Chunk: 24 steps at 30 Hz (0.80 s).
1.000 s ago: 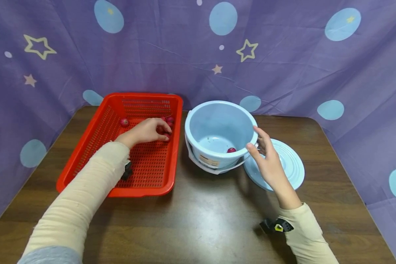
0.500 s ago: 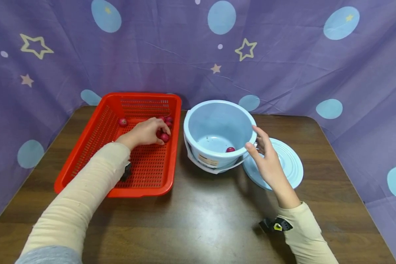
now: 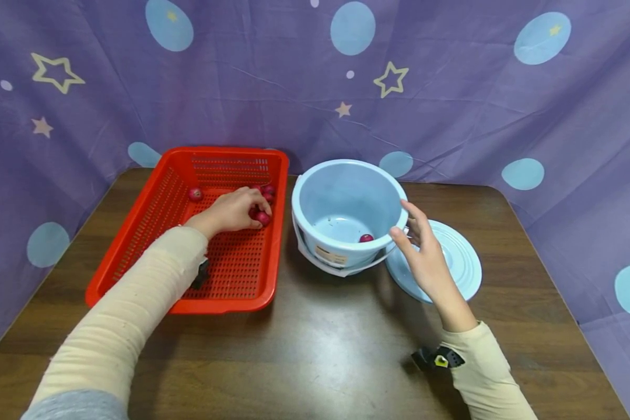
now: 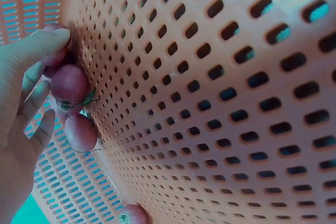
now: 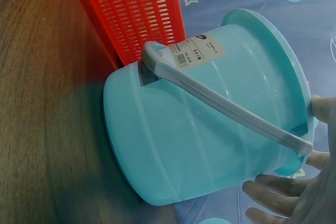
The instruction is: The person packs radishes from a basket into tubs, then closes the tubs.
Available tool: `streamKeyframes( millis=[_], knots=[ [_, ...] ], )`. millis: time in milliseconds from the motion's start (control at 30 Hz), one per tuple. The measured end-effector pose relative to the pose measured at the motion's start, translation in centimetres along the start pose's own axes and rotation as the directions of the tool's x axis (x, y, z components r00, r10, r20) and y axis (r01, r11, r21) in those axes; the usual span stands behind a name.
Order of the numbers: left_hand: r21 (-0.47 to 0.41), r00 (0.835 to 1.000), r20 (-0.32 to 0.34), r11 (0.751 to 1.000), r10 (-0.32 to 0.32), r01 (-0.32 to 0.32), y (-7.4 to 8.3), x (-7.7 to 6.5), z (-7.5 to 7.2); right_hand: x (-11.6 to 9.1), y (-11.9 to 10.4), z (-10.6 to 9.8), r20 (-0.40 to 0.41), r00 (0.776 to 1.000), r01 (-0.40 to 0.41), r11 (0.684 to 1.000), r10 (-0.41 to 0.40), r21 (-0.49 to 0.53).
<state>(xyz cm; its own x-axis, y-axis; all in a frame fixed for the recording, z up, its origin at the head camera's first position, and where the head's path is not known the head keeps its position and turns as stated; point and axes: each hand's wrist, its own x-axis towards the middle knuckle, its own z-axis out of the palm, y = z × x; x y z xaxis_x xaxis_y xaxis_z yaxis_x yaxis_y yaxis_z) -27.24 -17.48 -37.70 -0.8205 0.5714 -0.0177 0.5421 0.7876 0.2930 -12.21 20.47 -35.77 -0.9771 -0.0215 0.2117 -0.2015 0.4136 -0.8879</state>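
Observation:
My left hand point(image 3: 235, 210) is inside the red basket point(image 3: 189, 304), near its right wall. Thumb and fingers pinch a small red tomato point(image 3: 263, 218), partly hidden by the thumb in the left wrist view. More tomatoes point(image 4: 70, 84) with thin green stem leaves lie right beside the fingers. On the right, my right hand point(image 3: 427, 256) touches the rim of a light blue bucket point(image 3: 349, 201) with thumb and fingertips, the fingers fairly straight. A single tomato point(image 3: 366, 238) lies on the bucket's bottom. The bucket's handle point(image 5: 231, 108) hangs down along its outside.
A round blue lid point(image 3: 459, 259) lies on the wooden table point(image 3: 315, 356), right of the bucket and partly behind my right hand. Another tomato point(image 3: 195, 194) sits by the basket's left wall. A purple patterned cloth point(image 3: 294, 87) hangs behind the table.
My left hand's fingers have shifted slightly towards me, and the tomato at the fingertips now shows more fully. My right hand stays at the bucket's rim.

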Motion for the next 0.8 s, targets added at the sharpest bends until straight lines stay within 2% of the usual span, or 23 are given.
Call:
streamKeyframes(
  millis=[300, 800],
  knots=[
    [-0.016, 0.999, -0.047, 1.0, 0.0, -0.001, 0.2, -0.2, -0.8, 0.0, -0.1, 0.0, -0.001, 1.0, -0.001, 1.0, 0.001, -0.011],
    [-0.122, 0.987, -0.153, 0.992, -0.04, 0.022, 2.4, -1.7, -5.3, 0.0, 0.0, -0.1, 0.004, 1.0, 0.003, 1.0, -0.003, -0.001]
  ],
)
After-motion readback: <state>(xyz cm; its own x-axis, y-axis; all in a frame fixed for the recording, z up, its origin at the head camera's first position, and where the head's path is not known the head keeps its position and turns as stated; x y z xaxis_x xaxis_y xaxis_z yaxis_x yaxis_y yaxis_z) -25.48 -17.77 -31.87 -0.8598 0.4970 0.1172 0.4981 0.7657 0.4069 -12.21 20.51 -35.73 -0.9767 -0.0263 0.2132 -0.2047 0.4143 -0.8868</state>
